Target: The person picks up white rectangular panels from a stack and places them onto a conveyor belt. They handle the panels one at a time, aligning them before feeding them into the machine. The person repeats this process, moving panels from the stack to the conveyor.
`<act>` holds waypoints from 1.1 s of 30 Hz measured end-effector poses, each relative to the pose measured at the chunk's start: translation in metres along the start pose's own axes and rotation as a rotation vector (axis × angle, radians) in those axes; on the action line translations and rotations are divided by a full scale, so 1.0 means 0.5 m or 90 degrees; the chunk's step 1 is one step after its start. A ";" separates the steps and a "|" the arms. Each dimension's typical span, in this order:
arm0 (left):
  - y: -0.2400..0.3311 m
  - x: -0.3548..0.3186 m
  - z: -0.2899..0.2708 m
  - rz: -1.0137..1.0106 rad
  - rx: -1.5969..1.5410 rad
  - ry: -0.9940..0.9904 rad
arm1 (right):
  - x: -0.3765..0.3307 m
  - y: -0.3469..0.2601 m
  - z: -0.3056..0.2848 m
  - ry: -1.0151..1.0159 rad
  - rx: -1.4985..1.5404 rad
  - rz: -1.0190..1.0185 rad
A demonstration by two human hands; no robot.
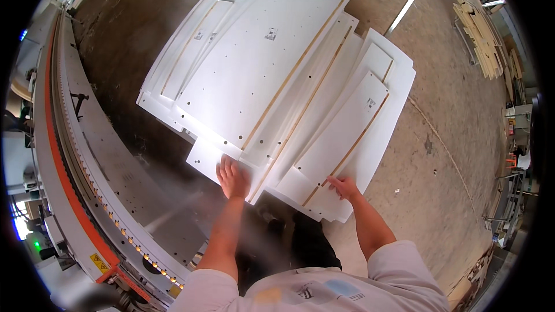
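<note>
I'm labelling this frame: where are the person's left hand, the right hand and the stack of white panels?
left hand [232, 177], head view, back of the hand.
right hand [342, 186], head view, knuckles.
stack of white panels [254, 69], head view, top panel's face.

the stacked panels [272, 63] are plain white on their faces, dotted with small dark drill holes and each carrying a small grey square label, while their cut edges run as thin light-brown stripes between the white sheets. the machine bed [110, 162] along the left side is dull grey metal with a bright orange strip down its length, a row of small yellow-lit dots, and a yellow-and-black warning sticker near its lower end. the floor [439, 138] is mottled grey-brown, the boards stacked far off [480, 37] are pale yellowish wood, and the person's shirt [324, 292] is off-white with faint blue and yellow blotches.
</note>
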State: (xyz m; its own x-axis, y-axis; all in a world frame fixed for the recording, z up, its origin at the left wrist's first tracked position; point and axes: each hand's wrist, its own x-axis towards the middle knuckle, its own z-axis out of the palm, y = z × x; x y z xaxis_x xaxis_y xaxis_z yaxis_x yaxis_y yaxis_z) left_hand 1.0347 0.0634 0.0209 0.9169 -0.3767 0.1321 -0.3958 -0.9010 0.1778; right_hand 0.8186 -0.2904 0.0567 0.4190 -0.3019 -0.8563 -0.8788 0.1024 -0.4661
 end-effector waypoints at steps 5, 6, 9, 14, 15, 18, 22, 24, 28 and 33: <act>0.011 -0.001 -0.004 -0.004 -0.003 -0.002 | 0.012 0.010 -0.006 -0.005 0.008 0.001; 0.012 -0.001 -0.003 -0.001 -0.003 -0.003 | 0.015 0.013 -0.008 -0.010 0.011 0.002; 0.012 0.000 0.000 0.005 0.001 -0.003 | 0.022 0.010 -0.013 -0.009 0.000 0.017; 0.012 -0.003 0.004 0.010 0.005 0.003 | 0.015 0.001 -0.012 -0.002 -0.006 0.006; 0.012 -0.002 0.004 0.010 0.007 0.002 | 0.015 0.000 -0.012 -0.003 -0.006 0.004; 0.017 -0.002 0.003 0.006 0.013 0.000 | 0.011 -0.003 -0.013 -0.008 -0.004 -0.006; 0.018 -0.001 0.002 0.012 0.012 0.010 | 0.009 -0.008 -0.013 0.001 -0.016 0.001; 0.015 -0.005 0.002 0.020 0.011 0.015 | 0.013 -0.007 -0.013 0.001 -0.009 0.002; 0.022 -0.002 0.000 0.018 0.022 0.021 | 0.008 -0.015 -0.017 -0.009 -0.011 0.000; 0.017 -0.006 0.004 0.029 0.014 0.029 | 0.013 -0.006 -0.018 -0.016 -0.016 0.010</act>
State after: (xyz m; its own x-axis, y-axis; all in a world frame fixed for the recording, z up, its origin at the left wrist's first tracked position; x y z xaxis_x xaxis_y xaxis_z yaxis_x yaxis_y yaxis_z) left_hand 1.0287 0.0562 0.0199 0.8942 -0.4081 0.1840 -0.4358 -0.8876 0.1490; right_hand 0.8218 -0.3012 0.0544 0.4110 -0.2764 -0.8687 -0.8903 0.0829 -0.4477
